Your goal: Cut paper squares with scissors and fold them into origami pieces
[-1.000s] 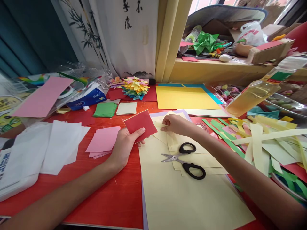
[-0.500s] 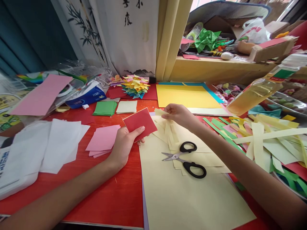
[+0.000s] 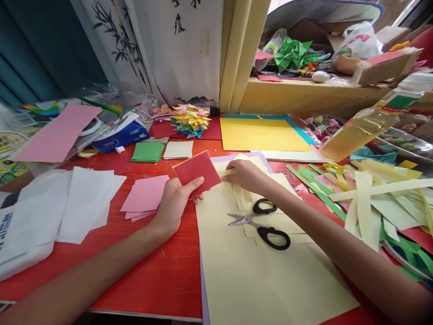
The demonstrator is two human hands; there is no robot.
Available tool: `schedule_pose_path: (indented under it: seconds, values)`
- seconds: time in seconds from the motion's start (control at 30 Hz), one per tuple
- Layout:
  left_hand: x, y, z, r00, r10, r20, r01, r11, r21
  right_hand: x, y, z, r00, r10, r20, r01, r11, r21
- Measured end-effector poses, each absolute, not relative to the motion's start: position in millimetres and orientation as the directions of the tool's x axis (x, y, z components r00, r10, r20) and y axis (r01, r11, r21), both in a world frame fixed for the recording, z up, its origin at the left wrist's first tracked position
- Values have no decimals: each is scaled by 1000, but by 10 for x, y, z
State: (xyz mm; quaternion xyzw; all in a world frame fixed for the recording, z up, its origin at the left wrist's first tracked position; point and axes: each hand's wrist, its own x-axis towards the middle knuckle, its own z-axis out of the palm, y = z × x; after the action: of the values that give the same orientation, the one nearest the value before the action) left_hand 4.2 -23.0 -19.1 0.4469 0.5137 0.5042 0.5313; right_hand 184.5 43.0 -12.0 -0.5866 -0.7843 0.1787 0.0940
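My left hand (image 3: 174, 203) is closed on a small stack of square paper with a red sheet (image 3: 198, 172) on top and a pale edge showing. Just right of it, my right hand (image 3: 245, 175) pinches a pale yellow paper strip (image 3: 226, 172), whose left end meets the stack's edge. Below lie more pale yellow strips and pieces (image 3: 243, 198) on a large cream sheet (image 3: 264, 280). Black-handled scissors (image 3: 252, 220) rest there, blades slightly apart and pointing left. Pink squares (image 3: 145, 195) are stacked left of my left hand.
Green squares (image 3: 148, 152) and cream squares (image 3: 178, 150) lie behind, near a pile of folded coloured paper (image 3: 191, 121). A yellow sheet (image 3: 264, 134) is at the back. Paper scraps (image 3: 382, 194) and a tilted bottle (image 3: 365, 126) are at right, white sheets (image 3: 89, 203) at left.
My right hand has moved down and slightly left with the pale strip, bringing it to the red stack's edge. My left hand stays nearly still.
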Motion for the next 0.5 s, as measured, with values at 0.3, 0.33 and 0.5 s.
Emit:
schedule_pose_path:
  seconds: [0.3, 0.33, 0.5]
  values:
    - [41, -229, -181, -45, 994, -98, -76, 94, 993, 1886, 443, -19, -340, 940, 18, 807, 302, -507]
    - [40, -231, -180, -45, 994, -99, -74, 95, 993, 1899, 451, -2, -314, 949, 39, 788, 283, -548]
    - [34, -237, -188, -39, 994, -101, -80, 98, 992, 1975, 492, 66, -233, 971, 52, 547, 175, -819]
